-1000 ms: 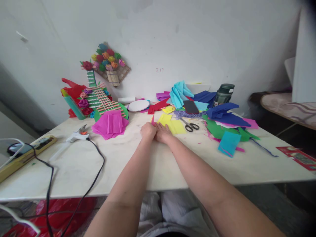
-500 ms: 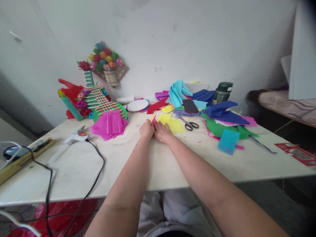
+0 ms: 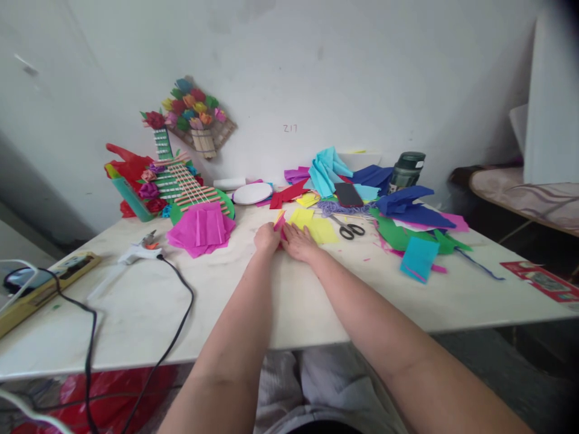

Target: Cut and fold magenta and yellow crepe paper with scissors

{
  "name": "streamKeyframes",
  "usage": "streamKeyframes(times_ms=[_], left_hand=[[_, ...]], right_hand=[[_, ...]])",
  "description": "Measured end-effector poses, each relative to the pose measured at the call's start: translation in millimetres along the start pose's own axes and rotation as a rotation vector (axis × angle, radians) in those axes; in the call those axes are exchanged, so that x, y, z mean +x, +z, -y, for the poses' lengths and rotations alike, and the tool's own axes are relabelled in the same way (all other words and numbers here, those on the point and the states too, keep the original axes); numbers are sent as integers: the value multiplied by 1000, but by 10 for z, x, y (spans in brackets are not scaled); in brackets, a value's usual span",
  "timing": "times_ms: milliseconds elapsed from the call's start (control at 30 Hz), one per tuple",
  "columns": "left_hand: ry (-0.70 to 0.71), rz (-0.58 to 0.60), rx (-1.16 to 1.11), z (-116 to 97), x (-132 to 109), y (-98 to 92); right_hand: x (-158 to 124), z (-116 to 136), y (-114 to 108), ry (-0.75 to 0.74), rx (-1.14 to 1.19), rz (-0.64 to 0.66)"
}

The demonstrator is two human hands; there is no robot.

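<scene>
Well, from the head view, both hands meet just left of the scissors (image 3: 347,229): the left hand (image 3: 268,239) and right hand (image 3: 298,242) lie with fingers curled in, pinching a small pink paper (image 3: 281,225) between them on the table (image 3: 316,301). A yellow sheet (image 3: 318,230) lies between hands and scissors. Farther left of the scissors sit a magenta stack (image 3: 201,228), a glue gun (image 3: 134,253) with its black cable (image 3: 181,313), and a paper guitar (image 3: 181,184). Right of the scissors, blue paper (image 3: 409,208), green scraps and a cyan piece (image 3: 418,258) are heaped. The table is pale, against a white wall. Behind the scissors stands a green flask (image 3: 407,170), lid on, contents hidden.
</scene>
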State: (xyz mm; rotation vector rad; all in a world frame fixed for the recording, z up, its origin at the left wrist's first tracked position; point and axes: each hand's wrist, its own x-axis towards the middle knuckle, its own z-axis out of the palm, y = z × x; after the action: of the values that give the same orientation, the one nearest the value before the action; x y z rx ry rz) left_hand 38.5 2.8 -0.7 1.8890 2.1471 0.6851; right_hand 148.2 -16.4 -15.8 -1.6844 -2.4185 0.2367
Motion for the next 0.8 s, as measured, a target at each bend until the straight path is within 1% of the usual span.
streamKeyframes(times_ms=[67,133,200,300,367,433,533,667,800], left_hand=[[4,-28,8,11,1,16],[1,-42,10,31,10,23],[-2,-37,4,54,22,18],[8,-17,-5,76,33,-1],[15,-6,-7,82,35,-8],[26,-2,-10,88,39,-6],[29,2,-27,105,53,5],[8,16,-54,125,75,12],[-6,22,-69,117,70,2]], right_hand=[[27,-12,-12,2,37,0],[72,-48,-37,16,102,-31],[122,-120,-72,56,178,-126],[174,-286,-132,159,220,-347],[188,-407,-172,250,223,-421],[194,-507,-212,349,217,-459],[217,-591,-271,423,167,-467],[304,-612,-352,478,69,-359],[428,-606,-435,559,77,-263]])
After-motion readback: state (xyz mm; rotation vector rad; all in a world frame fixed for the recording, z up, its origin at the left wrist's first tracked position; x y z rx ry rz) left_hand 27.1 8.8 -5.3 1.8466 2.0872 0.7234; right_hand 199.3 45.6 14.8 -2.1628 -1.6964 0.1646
